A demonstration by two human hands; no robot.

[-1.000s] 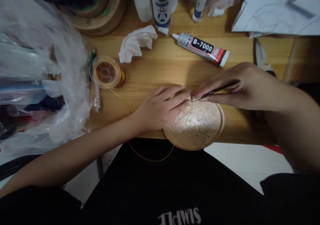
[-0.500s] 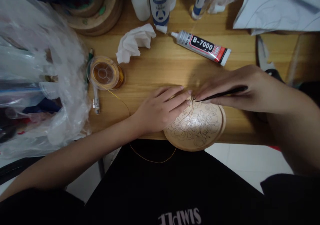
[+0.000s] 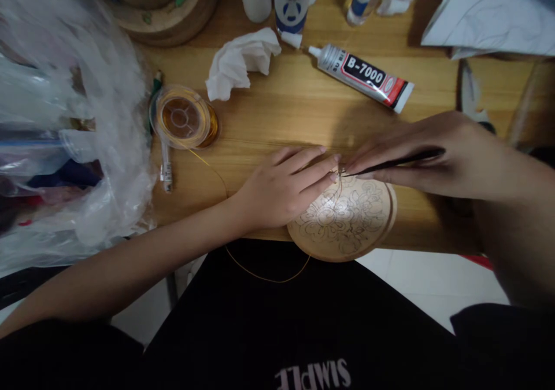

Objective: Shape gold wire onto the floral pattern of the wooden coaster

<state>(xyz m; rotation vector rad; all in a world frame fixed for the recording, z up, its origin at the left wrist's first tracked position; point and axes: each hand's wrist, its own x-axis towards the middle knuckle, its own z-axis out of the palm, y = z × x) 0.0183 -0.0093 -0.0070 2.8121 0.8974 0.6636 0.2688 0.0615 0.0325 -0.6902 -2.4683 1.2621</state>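
A round wooden disc or hoop [image 3: 342, 237], with a floral pattern drawn in dark lines, lies at the table's front edge and juts a little past it. My left hand [image 3: 288, 188] rests on its upper left part, fingers stretched out and lying flat. In my right hand [image 3: 437, 153] is a pair of slim black tweezers [image 3: 399, 160], whose tips meet the disc's top close to my left fingertips. A fine strand stands out there; its exact hold is too small to tell. Thin golden wire [image 3: 277, 281] loops below the disc, and more leads from a spool [image 3: 186, 117] at left.
Behind my hands lie a B-7000 glue tube [image 3: 366, 77] and a crumpled tissue [image 3: 243, 60]. Scissors [image 3: 470, 92] are at right, below paper sheets [image 3: 515, 17]. Bottles [image 3: 291, 0] and a wooden round [image 3: 173, 17] stand at the back. Plastic bags [image 3: 99, 147] fill the left side.
The whole view has shifted slightly, so the table things appear a little further right and the back ones higher. Both hands keep nearly the same pose at the disc.
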